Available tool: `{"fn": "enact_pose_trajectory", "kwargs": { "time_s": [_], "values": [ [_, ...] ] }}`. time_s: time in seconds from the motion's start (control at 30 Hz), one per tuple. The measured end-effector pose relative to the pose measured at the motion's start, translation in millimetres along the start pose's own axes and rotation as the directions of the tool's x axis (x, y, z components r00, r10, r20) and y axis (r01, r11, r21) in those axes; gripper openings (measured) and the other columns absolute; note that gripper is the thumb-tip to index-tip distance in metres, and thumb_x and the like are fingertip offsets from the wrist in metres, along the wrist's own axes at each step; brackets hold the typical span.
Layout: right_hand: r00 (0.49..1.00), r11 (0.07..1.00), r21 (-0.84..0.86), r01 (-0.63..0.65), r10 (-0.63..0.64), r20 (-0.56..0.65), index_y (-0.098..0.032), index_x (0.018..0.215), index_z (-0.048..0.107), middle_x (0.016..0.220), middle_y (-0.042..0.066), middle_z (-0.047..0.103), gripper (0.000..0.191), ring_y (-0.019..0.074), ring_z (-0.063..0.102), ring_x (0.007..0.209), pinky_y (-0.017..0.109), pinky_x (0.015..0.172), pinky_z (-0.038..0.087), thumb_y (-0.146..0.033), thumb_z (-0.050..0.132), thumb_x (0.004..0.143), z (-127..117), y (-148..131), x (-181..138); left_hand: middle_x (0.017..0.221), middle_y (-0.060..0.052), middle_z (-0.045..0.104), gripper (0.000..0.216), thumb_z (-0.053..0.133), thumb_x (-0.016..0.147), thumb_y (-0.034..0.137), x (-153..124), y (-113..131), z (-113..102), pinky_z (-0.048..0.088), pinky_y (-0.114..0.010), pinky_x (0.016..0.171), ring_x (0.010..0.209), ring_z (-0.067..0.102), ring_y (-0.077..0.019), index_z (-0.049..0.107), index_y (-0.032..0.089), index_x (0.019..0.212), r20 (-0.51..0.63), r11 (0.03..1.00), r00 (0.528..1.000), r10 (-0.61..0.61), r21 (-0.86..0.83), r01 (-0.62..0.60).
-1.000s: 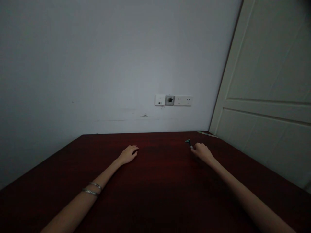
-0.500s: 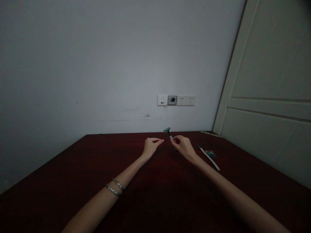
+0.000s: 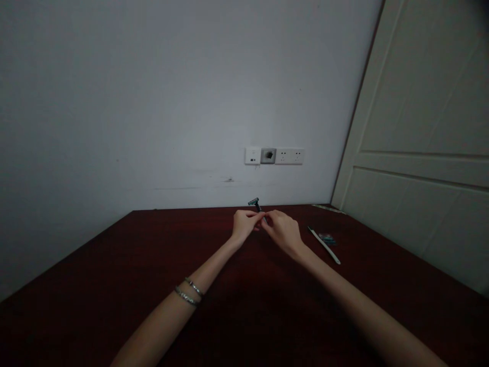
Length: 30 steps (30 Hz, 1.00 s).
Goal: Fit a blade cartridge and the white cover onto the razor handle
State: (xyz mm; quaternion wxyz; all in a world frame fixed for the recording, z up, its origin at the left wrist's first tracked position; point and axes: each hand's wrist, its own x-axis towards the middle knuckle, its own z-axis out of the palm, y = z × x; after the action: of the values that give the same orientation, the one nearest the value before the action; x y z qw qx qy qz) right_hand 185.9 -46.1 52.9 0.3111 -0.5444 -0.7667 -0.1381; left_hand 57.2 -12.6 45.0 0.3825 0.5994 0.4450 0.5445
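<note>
A razor point(image 3: 257, 206) with a dark green head points up and to the left above the far part of the table. My right hand point(image 3: 283, 232) is closed around its handle, which the fingers mostly cover. From the left, my left hand point(image 3: 243, 226) meets the handle just below the head, thumb and fingers pinched on it. The fingertips of both hands are close together there. To the right of my right hand lies a long white handle with a dark tip point(image 3: 324, 245). Beside it is a small clear packet point(image 3: 327, 239) with greenish pieces in it.
The dark red table point(image 3: 214, 275) runs back to a pale wall. Wall sockets point(image 3: 289, 156) sit above its back edge. A thin pale strip point(image 3: 328, 208) lies at the back right corner, and a white panelled door point(image 3: 424, 168) borders the right side.
My left hand has moved right and now touches the razor's handle. My right hand has shifted slightly left with the razor. The view has turned a little.
</note>
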Motion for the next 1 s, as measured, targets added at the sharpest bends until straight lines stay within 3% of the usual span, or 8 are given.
{"fn": "enact_pose_trajectory", "kwargs": {
  "time_s": [0.13,0.23,0.27,0.33,0.47,0.67,1.0],
  "values": [
    [0.999,0.995,-0.092,0.026,-0.024,0.023,-0.019,0.095,0.061,0.093,0.010,0.065,0.032,0.0213,0.059,0.086,0.025,0.060,0.041,-0.043,0.043,0.085,-9.6,-8.4,-6.1,0.061,-0.006,0.067,0.024,0.063,0.072,0.031,3.7,3.5,-12.4,0.049,-0.019,0.044,0.047,0.058,-0.0108,0.071,0.008,0.075,-0.003,0.990,0.999,0.032,0.136,-0.031],
    [0.999,0.994,-0.112,0.015,-0.011,0.032,-0.019,0.100,0.061,0.096,0.010,0.065,0.039,0.0220,0.059,0.088,0.027,0.063,0.043,-0.047,0.038,0.086,-19.1,-1.2,-8.7,0.066,-0.007,0.068,0.026,0.058,0.075,0.032,10.3,-1.0,-35.4,0.048,-0.019,0.046,0.050,0.061,-0.0119,0.070,0.009,0.077,0.025,0.919,1.000,-0.007,0.394,-0.004],
    [0.999,0.993,-0.121,-0.008,0.014,0.051,-0.019,0.100,0.062,0.096,0.011,0.065,0.040,0.0224,0.060,0.088,0.027,0.064,0.043,-0.047,0.037,0.087,-22.0,5.3,-8.9,0.066,-0.006,0.067,0.028,0.056,0.077,0.033,12.5,-4.5,-44.3,0.048,-0.018,0.047,0.051,0.061,-0.0115,0.070,0.009,0.077,0.058,0.858,0.996,-0.065,0.512,0.026],
    [0.986,0.985,-0.158,-0.074,0.096,0.135,-0.019,0.095,0.064,0.093,0.011,0.066,0.040,0.0237,0.062,0.084,0.030,0.065,0.043,-0.047,0.037,0.087,-25.8,24.5,-8.7,0.061,-0.007,0.066,0.025,0.057,0.075,0.030,15.6,-13.9,-60.9,0.047,-0.018,0.046,0.049,0.060,-0.0119,0.069,0.008,0.070,0.078,0.809,0.988,-0.136,0.584,0.065],
    [0.904,0.932,-0.294,-0.213,0.302,0.303,-0.017,0.087,0.067,0.090,0.014,0.067,0.036,0.0285,0.064,0.082,0.034,0.064,0.044,-0.042,0.041,0.083,-22.2,76.8,-11.4,0.053,-0.005,0.064,0.017,0.059,0.067,0.021,15.5,-34.8,-80.3,0.045,-0.018,0.043,0.040,0.056,-0.0108,0.066,0.009,0.058,0.089,0.696,0.963,-0.255,0.709,0.118],
    [0.822,0.878,-0.376,-0.296,0.435,0.368,-0.015,0.087,0.064,0.094,0.016,0.065,0.027,0.0297,0.063,0.086,0.033,0.063,0.044,-0.032,0.045,0.081,-4.2,141.9,-29.4,0.050,-0.007,0.063,0.017,0.060,0.064,0.025,11.0,-48.5,-76.3,0.046,-0.022,0.046,0.041,0.059,-0.0157,0.065,0.010,0.058,0.085,0.542,0.947,-0.310,0.834,0.103],
    [0.720,0.854,-0.369,-0.366,0.512,0.469,-0.013,0.090,0.063,0.094,0.019,0.064,0.038,0.0315,0.063,0.086,0.034,0.062,0.045,-0.044,0.044,0.081,1.2,189.2,-46.8,0.073,-0.014,0.070,0.022,0.060,0.066,0.028,8.2,-58.9,-69.9,0.049,-0.024,0.062,0.072,0.067,-0.0227,0.069,0.011,0.076,0.083,0.404,0.962,-0.259,0.914,0.030]
  ]
}}
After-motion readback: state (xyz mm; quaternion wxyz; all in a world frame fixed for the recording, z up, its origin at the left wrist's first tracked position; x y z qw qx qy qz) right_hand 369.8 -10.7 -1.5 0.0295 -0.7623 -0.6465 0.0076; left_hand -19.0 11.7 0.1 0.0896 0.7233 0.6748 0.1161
